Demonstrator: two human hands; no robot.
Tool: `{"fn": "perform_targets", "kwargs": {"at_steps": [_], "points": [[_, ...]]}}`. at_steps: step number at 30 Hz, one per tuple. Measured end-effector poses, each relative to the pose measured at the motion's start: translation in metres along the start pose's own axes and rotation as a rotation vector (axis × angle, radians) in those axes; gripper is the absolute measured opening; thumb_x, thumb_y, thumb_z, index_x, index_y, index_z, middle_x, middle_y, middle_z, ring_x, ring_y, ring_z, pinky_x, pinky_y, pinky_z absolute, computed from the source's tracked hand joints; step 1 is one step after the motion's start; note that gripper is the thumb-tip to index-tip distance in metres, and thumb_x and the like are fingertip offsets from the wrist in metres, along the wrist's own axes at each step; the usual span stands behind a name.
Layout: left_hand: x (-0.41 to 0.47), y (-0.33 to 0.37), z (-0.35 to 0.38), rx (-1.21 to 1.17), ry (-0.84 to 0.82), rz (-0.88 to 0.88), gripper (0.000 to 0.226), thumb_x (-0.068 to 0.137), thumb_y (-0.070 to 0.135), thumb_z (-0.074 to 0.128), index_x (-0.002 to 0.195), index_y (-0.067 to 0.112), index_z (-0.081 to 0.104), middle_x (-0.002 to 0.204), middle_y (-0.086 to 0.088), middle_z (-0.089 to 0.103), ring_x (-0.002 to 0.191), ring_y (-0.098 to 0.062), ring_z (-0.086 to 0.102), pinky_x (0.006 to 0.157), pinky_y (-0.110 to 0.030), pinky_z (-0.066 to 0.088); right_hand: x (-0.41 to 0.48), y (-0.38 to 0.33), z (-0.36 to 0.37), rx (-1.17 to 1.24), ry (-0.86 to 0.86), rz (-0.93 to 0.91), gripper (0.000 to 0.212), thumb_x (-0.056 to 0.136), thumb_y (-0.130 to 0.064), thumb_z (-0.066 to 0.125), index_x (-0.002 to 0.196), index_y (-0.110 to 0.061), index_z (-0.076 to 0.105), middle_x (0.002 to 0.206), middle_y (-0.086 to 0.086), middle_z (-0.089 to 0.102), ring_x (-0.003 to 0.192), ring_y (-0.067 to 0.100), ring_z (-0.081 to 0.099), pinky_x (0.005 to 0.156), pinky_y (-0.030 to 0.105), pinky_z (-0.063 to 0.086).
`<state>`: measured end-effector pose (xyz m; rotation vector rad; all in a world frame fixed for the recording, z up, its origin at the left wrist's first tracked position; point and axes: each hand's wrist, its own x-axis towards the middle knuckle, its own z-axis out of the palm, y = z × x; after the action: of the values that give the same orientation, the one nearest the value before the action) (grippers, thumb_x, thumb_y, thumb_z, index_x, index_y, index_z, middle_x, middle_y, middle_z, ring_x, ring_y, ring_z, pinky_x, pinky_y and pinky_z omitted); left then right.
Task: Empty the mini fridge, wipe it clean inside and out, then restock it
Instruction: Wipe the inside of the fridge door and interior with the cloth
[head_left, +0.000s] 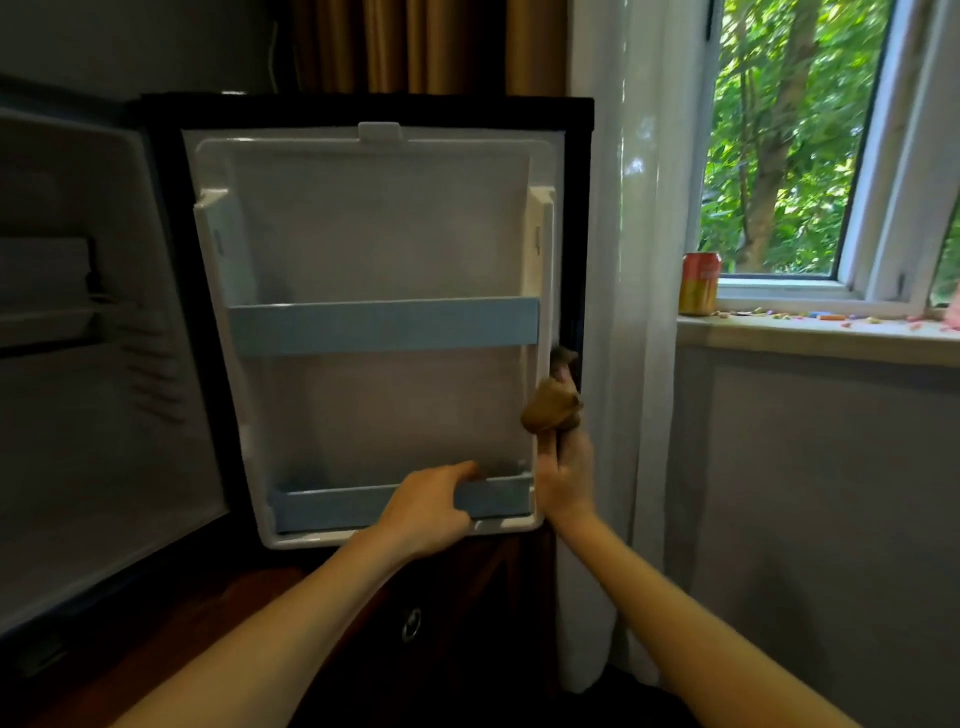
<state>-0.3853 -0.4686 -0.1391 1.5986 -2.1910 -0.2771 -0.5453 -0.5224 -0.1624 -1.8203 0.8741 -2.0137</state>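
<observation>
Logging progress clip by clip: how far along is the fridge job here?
Emptying looks done: the fridge and its door show nothing stored, and a can stands on the windowsill. In hand: the left hand grips the lower rail while the right hand holds a cloth against the door's right edge. Left: restocking. Whether the inside or outside is already wiped cannot be told.

The mini fridge (104, 364) stands open, its door (374, 234) swung wide, showing a white liner and a pale blue lower rail (332, 504). A bunched brown cloth (550, 410) sits at the door's right edge. An orange drink can (700, 285) stands upright on the windowsill (810, 330).
</observation>
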Motion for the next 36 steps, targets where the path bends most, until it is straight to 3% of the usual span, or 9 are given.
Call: {"fn": "perform_targets", "kwargs": {"at_steps": [3, 7, 12, 19, 21, 24, 25, 32, 36], "points": [[-0.008, -0.001, -0.003, -0.02, -0.018, 0.013, 0.033, 0.079, 0.023, 0.056, 0.111, 0.017, 0.058, 0.107, -0.006, 0.064, 0.094, -0.026, 0.059, 0.078, -0.04, 0.049, 0.065, -0.032, -0.009, -0.04, -0.077, -0.221, 0.057, 0.097, -0.029, 0.038, 0.145, 0.002, 0.032, 0.151, 0.019, 0.035, 0.14, 0.028, 0.035, 0.115, 0.045, 0.031], [-0.013, -0.001, -0.006, -0.03, -0.007, -0.006, 0.047, 0.068, 0.029, 0.048, 0.111, 0.017, 0.06, 0.107, -0.005, 0.065, 0.097, -0.025, 0.06, 0.081, -0.039, 0.05, 0.163, -0.093, -0.018, -0.205, -0.07, -0.471, 0.054, 0.097, -0.027, 0.036, 0.139, 0.006, 0.04, 0.146, 0.025, 0.038, 0.136, 0.022, 0.037, 0.112, 0.017, 0.029], [-0.012, 0.002, -0.004, -0.025, 0.009, -0.024, 0.034, 0.076, 0.023, 0.053, 0.11, 0.021, 0.06, 0.107, -0.004, 0.064, 0.096, -0.023, 0.06, 0.081, -0.038, 0.05, 0.2, -0.097, -0.014, -0.357, 0.035, -0.646, 0.038, 0.098, -0.013, 0.042, 0.131, 0.004, 0.051, 0.141, 0.024, 0.046, 0.135, 0.038, 0.039, 0.114, 0.039, 0.032], [-0.007, 0.004, -0.004, -0.038, 0.01, -0.019, 0.023, 0.073, 0.024, 0.047, 0.095, 0.024, 0.055, 0.1, -0.005, 0.065, 0.09, -0.024, 0.06, 0.075, -0.036, 0.046, 0.067, -0.008, -0.011, -0.278, 0.054, -0.442, 0.054, 0.094, -0.002, 0.042, 0.146, -0.007, 0.028, 0.155, 0.017, 0.025, 0.145, 0.02, 0.021, 0.107, 0.005, 0.026], [-0.008, 0.004, -0.005, -0.043, 0.009, -0.014, 0.028, 0.068, 0.029, 0.043, 0.093, 0.024, 0.055, 0.099, -0.005, 0.065, 0.089, -0.024, 0.06, 0.075, -0.036, 0.046, 0.073, -0.004, -0.017, -0.257, -0.015, -0.445, 0.054, 0.093, -0.002, 0.046, 0.145, -0.007, 0.03, 0.156, 0.014, 0.022, 0.145, 0.018, 0.022, 0.108, 0.01, 0.031], [-0.008, 0.0, -0.003, -0.046, 0.01, -0.013, 0.019, 0.072, 0.025, 0.05, 0.091, 0.026, 0.054, 0.097, -0.002, 0.065, 0.087, -0.021, 0.059, 0.072, -0.033, 0.045, 0.133, -0.038, -0.021, -0.189, -0.061, -0.516, 0.043, 0.097, -0.016, 0.046, 0.14, -0.01, 0.044, 0.152, 0.018, 0.03, 0.139, 0.033, 0.037, 0.111, 0.045, 0.038], [-0.007, -0.001, -0.003, -0.036, 0.018, -0.006, 0.016, 0.074, 0.023, 0.053, 0.089, 0.028, 0.053, 0.096, -0.001, 0.065, 0.087, -0.02, 0.059, 0.072, -0.032, 0.044, 0.159, -0.057, -0.021, -0.179, -0.067, -0.515, 0.042, 0.096, -0.015, 0.045, 0.137, -0.008, 0.049, 0.151, 0.021, 0.031, 0.136, 0.038, 0.038, 0.112, 0.047, 0.035], [0.001, 0.0, 0.003, -0.016, 0.066, -0.01, 0.028, 0.079, 0.018, 0.056, 0.105, 0.025, 0.061, 0.106, 0.002, 0.066, 0.094, -0.017, 0.06, 0.079, -0.028, 0.046, 0.221, -0.099, -0.01, -0.057, 0.001, -0.371, 0.056, 0.082, 0.019, 0.04, 0.135, 0.003, 0.048, 0.154, 0.021, 0.026, 0.144, 0.028, 0.025, 0.118, 0.029, 0.021], [0.004, 0.004, 0.003, -0.014, 0.038, -0.034, 0.027, 0.078, 0.022, 0.056, 0.105, 0.027, 0.06, 0.107, 0.001, 0.066, 0.094, -0.02, 0.061, 0.079, -0.03, 0.047, 0.154, -0.05, -0.003, -0.038, 0.12, -0.244, 0.058, 0.084, 0.019, 0.038, 0.139, 0.0, 0.044, 0.15, 0.011, 0.034, 0.132, -0.01, 0.03, 0.113, 0.017, 0.026]]}}
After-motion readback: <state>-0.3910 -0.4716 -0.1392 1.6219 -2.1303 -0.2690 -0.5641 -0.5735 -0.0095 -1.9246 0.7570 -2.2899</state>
